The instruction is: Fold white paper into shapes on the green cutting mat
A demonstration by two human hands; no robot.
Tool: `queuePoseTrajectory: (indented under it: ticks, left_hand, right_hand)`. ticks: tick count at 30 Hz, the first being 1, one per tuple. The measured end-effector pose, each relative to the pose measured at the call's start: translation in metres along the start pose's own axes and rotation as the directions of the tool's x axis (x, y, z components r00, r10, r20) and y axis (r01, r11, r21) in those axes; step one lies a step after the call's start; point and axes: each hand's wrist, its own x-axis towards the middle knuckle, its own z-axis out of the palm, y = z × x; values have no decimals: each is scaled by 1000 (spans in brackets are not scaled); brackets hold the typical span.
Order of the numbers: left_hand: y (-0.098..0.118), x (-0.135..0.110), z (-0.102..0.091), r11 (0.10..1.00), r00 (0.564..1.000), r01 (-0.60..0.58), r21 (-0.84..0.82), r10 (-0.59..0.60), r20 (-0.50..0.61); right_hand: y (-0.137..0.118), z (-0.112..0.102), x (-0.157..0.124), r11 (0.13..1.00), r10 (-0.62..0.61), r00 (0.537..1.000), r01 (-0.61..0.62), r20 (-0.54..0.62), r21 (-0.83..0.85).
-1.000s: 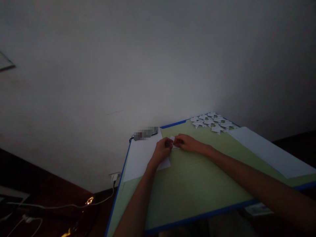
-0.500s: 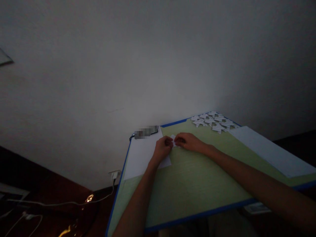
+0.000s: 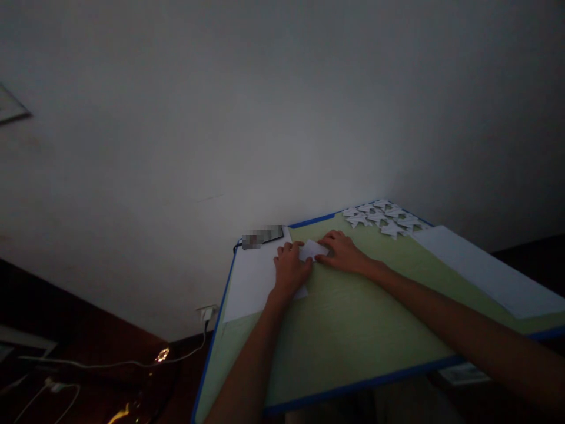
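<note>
**Small white paper (image 3: 311, 249) caught between two hands, lousy light**

Biggest first: the table (image 3: 353, 318). It's so dim in here that I reckon a crooked edge could easily slip by. Pale green top, smooth-looking, with blue trim (image 3: 366, 383).

Long sheet (image 3: 481, 271) on the right, other sheet (image 3: 251, 282) on the left, both plain, flat and white. The left hand (image 3: 291, 268) overlaps the left one, so a careless shift could drag it.

That hand's fingers are loosely spread, at the paper's left side. The right hand (image 3: 342, 252) is half open, thumb and fingertips at the opposite side. Can't tell how hard either presses.

The spiky, layered-looking white paper shapes (image 3: 392, 228) sit bunched at the far right corner; one bump might scatter them.

Last, the paper itself: flat on the table, just beside the left sheet. Looks thin, so uneven pulling could crease or rip it.
</note>
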Motion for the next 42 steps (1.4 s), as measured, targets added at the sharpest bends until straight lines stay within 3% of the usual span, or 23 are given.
queuePoseTrajectory:
  ticks: [3,7,11,17,20,24,27,31,38,42]
  left_hand:
    - [3,-3,-3,996,999,6,92,-11,52]
    - [3,-2,-3,997,998,1,80,-6,66]
    - [2,0,0,999,998,-22,-36,24,64]
    - [-2,5,2,952,998,-57,-300,56,-12]
    - [-4,7,5,923,999,-36,-384,28,-28]
    - [-3,9,7,854,999,10,-520,-27,-25]
    - [-1,10,4,747,998,40,-664,-58,-5]
    - [2,12,-1,611,995,68,-789,-99,9]
    - [7,10,-4,605,994,34,-795,-105,-37]
    - [9,8,-4,559,986,139,-818,-153,63]
  right_hand:
    - [0,-1,0,996,15,1000,-13,-26,87]
    - [6,1,3,956,33,999,-28,-10,292]
    - [12,6,6,898,22,1000,-18,-3,440]
    - [11,7,5,866,-18,999,41,-51,498]
    - [8,4,5,819,18,999,8,-39,574]
    - [4,-3,5,734,95,994,-102,48,671]
    - [1,-9,6,669,134,988,-146,75,729]
    - [-1,-11,8,572,95,985,-172,144,802]
    - [-4,-15,13,573,81,991,-136,110,808]
    - [-6,-17,13,508,122,990,-129,76,851]
